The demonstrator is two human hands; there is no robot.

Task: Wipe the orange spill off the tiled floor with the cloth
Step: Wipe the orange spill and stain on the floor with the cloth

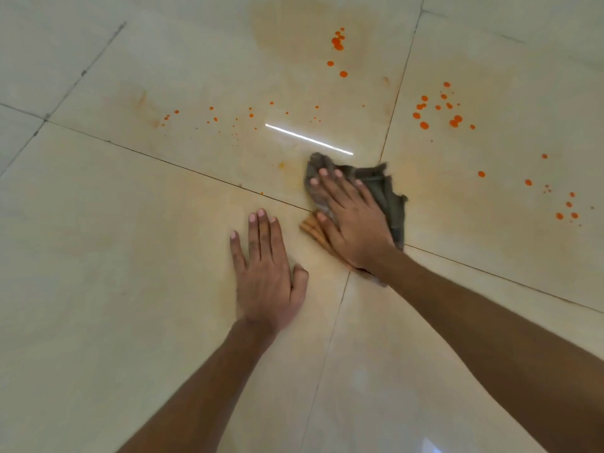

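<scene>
A crumpled grey-green cloth (382, 188) with an orange-stained striped edge lies on the cream tiled floor (130, 240) at the centre. My right hand (349, 220) presses flat on top of it, fingers spread. My left hand (266, 276) rests flat on the bare tile just left of the cloth, holding nothing. Orange drops (438, 111) are scattered beyond the cloth: a cluster at the upper right, another cluster (338, 44) at the top centre, a thin line of small specks (214, 118) to the left, and more orange drops (567, 207) at the far right.
A faint orange smear (287, 24) stains the tile at the top centre, and paler smears tint the tiles around my hands. Dark grout lines (183, 168) cross the floor. A bright light reflection (309, 138) lies just beyond the cloth.
</scene>
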